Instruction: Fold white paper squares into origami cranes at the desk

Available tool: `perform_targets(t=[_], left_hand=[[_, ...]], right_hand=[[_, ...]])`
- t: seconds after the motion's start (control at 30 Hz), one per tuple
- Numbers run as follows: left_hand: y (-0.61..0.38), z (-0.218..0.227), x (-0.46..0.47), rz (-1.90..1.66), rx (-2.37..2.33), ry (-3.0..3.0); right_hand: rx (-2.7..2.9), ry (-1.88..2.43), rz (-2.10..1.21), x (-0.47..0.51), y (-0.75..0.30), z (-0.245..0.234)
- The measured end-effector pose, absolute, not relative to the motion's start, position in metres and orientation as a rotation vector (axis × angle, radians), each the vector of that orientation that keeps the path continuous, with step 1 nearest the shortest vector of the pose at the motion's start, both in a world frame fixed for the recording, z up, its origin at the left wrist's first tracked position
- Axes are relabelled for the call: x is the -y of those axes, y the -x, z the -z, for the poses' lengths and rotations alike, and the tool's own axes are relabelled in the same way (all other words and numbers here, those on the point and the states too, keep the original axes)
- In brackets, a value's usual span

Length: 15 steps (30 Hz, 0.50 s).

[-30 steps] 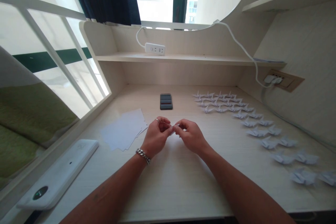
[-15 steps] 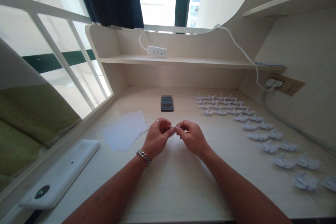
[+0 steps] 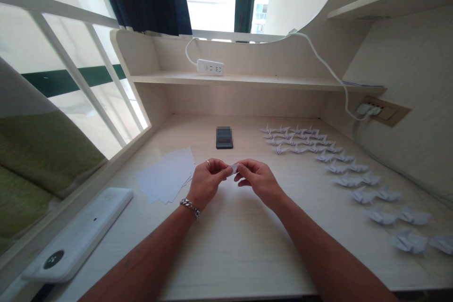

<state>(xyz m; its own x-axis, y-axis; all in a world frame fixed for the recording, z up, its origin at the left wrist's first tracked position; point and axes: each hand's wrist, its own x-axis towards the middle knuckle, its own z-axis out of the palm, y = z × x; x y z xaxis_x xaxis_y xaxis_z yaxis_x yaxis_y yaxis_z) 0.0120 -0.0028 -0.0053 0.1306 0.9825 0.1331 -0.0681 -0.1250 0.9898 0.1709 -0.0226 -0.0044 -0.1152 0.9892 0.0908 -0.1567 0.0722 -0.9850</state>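
Over the middle of the pale wooden desk (image 3: 230, 245), my left hand (image 3: 207, 183) and my right hand (image 3: 258, 180) meet fingertip to fingertip. Both pinch a small folded piece of white paper (image 3: 234, 169) between them, and most of it is hidden by the fingers. A ring sits on a left finger and a chain bracelet on the left wrist. Loose white paper sheets (image 3: 166, 179) lie just left of my left hand.
Several folded white paper cranes (image 3: 348, 174) lie in two rows from the desk's back to its right edge. A dark phone (image 3: 224, 138) lies behind my hands. A white flat device (image 3: 76, 236) rests at the left edge. A power strip (image 3: 210, 66) sits on the shelf, a wall socket (image 3: 378, 109) at right.
Both hands have stayed together on the folded paper, with only small finger shifts. A bit more of the white paper shows between the fingertips now. The view has shifted slightly.
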Motion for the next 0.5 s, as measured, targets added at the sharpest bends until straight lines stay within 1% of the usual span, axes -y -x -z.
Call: perform_targets(t=[0.33, 0.5], left_hand=[[-0.0132, 0.0061, 0.0033, -1.19, -0.996, -1.353], [-0.0153, 0.006, 0.0058, -1.151, -0.978, -1.409]], right_hand=[[1.307, 0.988, -1.194, 0.0191, -0.1717, 0.0113], [1.368, 1.078, -1.05, 0.0225, -0.1697, 0.0099]])
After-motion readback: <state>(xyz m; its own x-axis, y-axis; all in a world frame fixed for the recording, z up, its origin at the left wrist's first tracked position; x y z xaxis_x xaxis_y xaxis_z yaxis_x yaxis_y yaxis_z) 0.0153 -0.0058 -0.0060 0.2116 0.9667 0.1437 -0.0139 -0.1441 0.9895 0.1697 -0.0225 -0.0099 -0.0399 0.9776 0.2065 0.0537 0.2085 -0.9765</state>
